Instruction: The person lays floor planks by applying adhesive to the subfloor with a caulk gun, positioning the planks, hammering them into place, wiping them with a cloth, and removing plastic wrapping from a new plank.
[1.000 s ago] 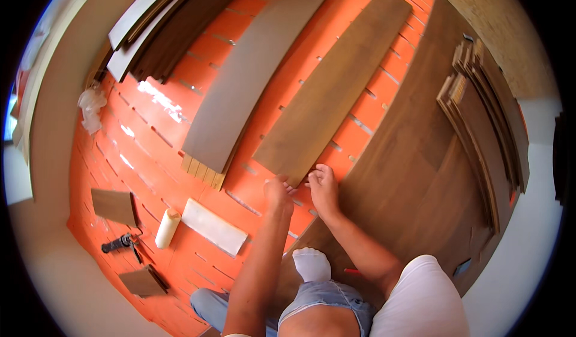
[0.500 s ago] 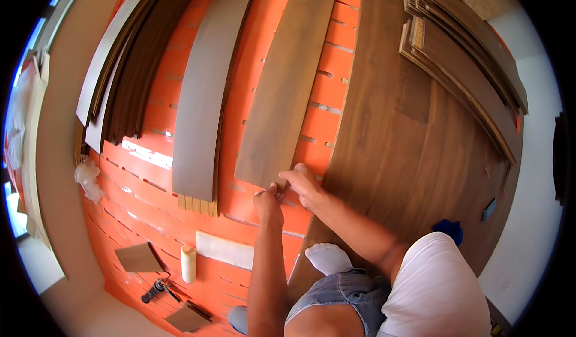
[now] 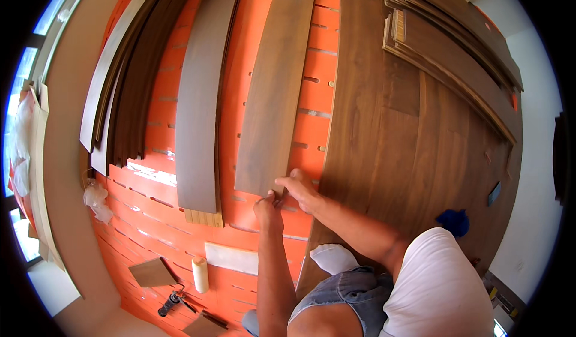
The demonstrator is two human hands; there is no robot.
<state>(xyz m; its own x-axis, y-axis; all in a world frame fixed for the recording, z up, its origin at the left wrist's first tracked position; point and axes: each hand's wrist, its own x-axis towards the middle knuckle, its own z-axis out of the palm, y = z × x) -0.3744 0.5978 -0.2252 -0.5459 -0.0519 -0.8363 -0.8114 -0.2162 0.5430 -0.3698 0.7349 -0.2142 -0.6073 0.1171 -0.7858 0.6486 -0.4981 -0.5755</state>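
Observation:
A long brown floorboard (image 3: 273, 97) stretches away from me over the orange slotted underlay (image 3: 240, 217). At its near end, my left hand (image 3: 267, 211) is closed on the end edge close to the right corner, thumb on top. My right hand (image 3: 299, 190) grips the same corner from the right side, its thumb and forefinger near the left thumb. The fingers under the board are hidden. To the right lies the laid wooden floor (image 3: 360, 127), with a strip of underlay showing between it and the board.
Left of the board lies a greyish plank (image 3: 198, 109), then several stacked planks (image 3: 129, 91). More plank stacks (image 3: 450, 67) sit on the laid floor. Nearer are a white roller (image 3: 200, 275), a caulking gun (image 3: 170, 303), board offcuts (image 3: 153, 272), a pale strip (image 3: 231, 258) and a blue cloth (image 3: 454, 222).
The view has shifted slightly, so the scene sits a little lower and its far part farther left. Both hands keep hold of the floorboard's near corner, with little change in their grip.

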